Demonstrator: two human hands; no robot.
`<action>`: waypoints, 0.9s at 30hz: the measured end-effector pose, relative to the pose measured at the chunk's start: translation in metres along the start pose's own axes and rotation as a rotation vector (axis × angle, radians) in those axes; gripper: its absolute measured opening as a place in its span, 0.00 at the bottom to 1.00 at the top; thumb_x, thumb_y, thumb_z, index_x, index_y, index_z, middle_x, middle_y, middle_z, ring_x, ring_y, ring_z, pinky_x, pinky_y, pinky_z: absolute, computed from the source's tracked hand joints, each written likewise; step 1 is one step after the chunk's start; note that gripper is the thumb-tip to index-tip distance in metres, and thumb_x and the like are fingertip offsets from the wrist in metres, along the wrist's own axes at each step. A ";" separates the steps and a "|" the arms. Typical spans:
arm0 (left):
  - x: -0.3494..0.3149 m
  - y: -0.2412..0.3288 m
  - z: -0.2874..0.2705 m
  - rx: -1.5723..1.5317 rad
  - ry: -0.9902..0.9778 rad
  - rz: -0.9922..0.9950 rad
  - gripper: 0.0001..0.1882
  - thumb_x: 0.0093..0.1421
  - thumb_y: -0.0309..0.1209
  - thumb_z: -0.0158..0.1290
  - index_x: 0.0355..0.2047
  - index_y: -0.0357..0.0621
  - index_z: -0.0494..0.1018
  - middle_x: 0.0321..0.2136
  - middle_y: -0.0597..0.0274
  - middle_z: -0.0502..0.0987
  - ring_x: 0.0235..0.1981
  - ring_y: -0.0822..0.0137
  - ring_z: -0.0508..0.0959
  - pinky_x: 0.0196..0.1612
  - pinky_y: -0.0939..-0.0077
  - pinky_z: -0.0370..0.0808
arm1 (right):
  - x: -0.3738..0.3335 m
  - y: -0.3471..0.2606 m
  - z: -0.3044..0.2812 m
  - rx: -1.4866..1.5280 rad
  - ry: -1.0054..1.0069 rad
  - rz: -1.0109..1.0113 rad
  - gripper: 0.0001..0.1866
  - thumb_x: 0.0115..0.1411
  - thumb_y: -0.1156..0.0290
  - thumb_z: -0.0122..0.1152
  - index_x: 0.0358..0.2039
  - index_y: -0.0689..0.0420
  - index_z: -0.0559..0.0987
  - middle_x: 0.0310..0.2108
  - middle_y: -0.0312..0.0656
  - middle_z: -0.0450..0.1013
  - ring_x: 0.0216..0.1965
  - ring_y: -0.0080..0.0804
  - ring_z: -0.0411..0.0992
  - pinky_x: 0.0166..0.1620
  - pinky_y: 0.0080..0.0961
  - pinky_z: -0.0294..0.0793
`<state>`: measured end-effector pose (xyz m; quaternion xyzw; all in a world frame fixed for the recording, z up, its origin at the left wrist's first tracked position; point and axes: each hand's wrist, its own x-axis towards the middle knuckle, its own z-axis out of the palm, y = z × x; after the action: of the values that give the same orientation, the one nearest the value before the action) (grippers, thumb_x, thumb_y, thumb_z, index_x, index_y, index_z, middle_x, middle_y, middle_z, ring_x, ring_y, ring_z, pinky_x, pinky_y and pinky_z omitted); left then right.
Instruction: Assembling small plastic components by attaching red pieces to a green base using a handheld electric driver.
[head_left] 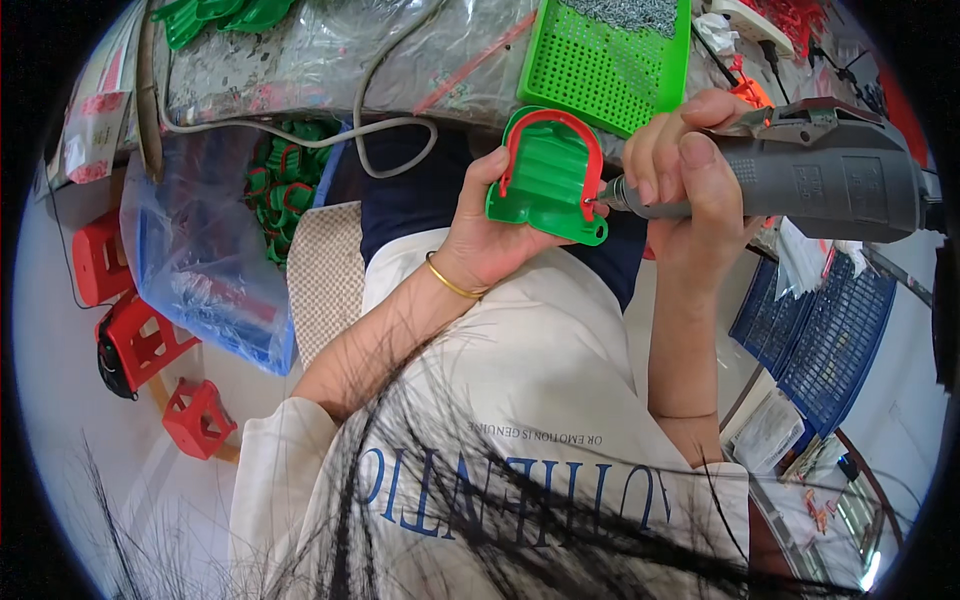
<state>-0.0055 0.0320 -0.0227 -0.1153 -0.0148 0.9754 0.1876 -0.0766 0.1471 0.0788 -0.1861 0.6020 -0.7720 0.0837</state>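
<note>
My left hand (482, 228) grips a green plastic scoop-like part (548, 172) by its left and lower edges. A red U-shaped handle (553, 116) curves around the part's upper end, its legs lying along both sides. Wrapped around a dark grey power screwdriver (835, 178) are the fingers of my right hand (697, 165). The tool lies nearly level, with its nose pointing left. Its bit meets the lower right end of the red handle, at a small screw spot; whether a screw sits there is too small to tell.
A green perforated tray (600, 85) with many small screws stands on the plastic-covered table (300, 70). Left of my lap is a blue plastic-lined bin (215, 255) of green and red parts. Red stools (198, 418) stand farther left. A grey cable (395, 122) loops over the table edge.
</note>
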 end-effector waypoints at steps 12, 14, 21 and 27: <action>0.000 0.000 -0.003 -0.033 0.036 0.015 0.32 0.55 0.52 0.47 0.54 0.44 0.64 0.48 0.53 0.71 0.48 0.54 0.72 0.51 0.53 0.69 | -0.005 0.006 0.007 -0.068 0.048 -0.067 0.10 0.57 0.73 0.51 0.39 0.61 0.67 0.14 0.34 0.58 0.15 0.23 0.58 0.22 0.24 0.59; -0.001 -0.001 -0.003 -0.038 0.070 0.039 0.31 0.56 0.51 0.47 0.54 0.44 0.64 0.48 0.53 0.71 0.49 0.56 0.72 0.52 0.53 0.68 | -0.010 0.010 0.008 -0.081 0.043 -0.097 0.10 0.58 0.73 0.51 0.39 0.61 0.66 0.14 0.34 0.58 0.15 0.23 0.58 0.22 0.24 0.60; -0.008 -0.007 0.009 -0.024 0.083 0.000 0.33 0.56 0.50 0.47 0.55 0.38 0.62 0.48 0.48 0.71 0.50 0.54 0.72 0.53 0.55 0.68 | -0.001 -0.004 -0.003 0.096 0.003 -0.097 0.15 0.55 0.70 0.57 0.40 0.61 0.66 0.14 0.34 0.60 0.15 0.24 0.59 0.22 0.23 0.60; -0.006 -0.002 0.005 0.119 -0.016 -0.079 0.36 0.55 0.53 0.46 0.55 0.36 0.62 0.46 0.39 0.71 0.46 0.50 0.73 0.52 0.56 0.68 | 0.056 -0.018 -0.020 0.169 0.100 -0.239 0.12 0.53 0.80 0.55 0.39 0.67 0.68 0.17 0.37 0.65 0.16 0.22 0.63 0.21 0.20 0.64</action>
<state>-0.0003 0.0320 -0.0165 -0.0953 0.0372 0.9672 0.2325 -0.1339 0.1499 0.1024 -0.2101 0.5120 -0.8326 -0.0236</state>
